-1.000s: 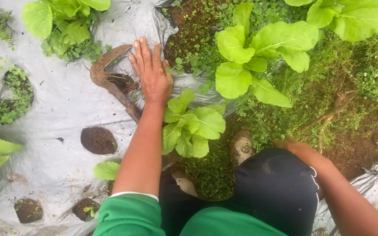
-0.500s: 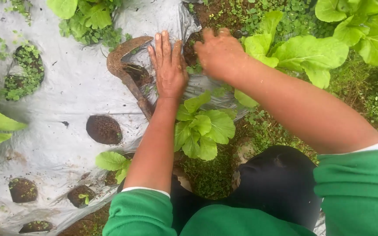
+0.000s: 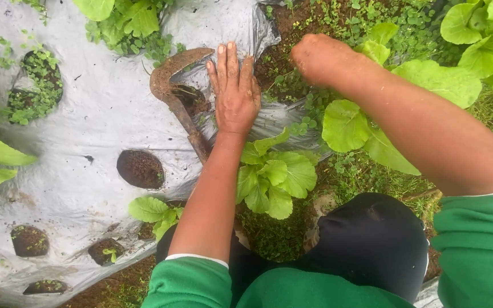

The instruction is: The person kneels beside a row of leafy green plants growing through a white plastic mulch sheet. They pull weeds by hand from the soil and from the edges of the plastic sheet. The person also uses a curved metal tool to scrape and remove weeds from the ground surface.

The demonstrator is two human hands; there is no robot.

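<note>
Outdoors on silver mulch sheeting (image 3: 87, 114), left hand (image 3: 235, 94) presses flat, right hand (image 3: 315, 57) fisted.

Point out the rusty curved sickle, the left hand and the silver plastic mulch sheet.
rusty curved sickle (image 3: 172, 65), head view, on its blade.
left hand (image 3: 236, 97), head view, back of the hand.
silver plastic mulch sheet (image 3: 98, 114), head view, bare stretch.

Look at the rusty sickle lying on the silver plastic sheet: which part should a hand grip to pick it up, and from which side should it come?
Grip the sickle by its straight handle, probably best from the open sheet side on the left. The curved blade arcs over a planting hole at the far end, so keep off that. The left hand lies flat on the plastic sheet just right of the handle, and leaves crowd its near end.
</note>
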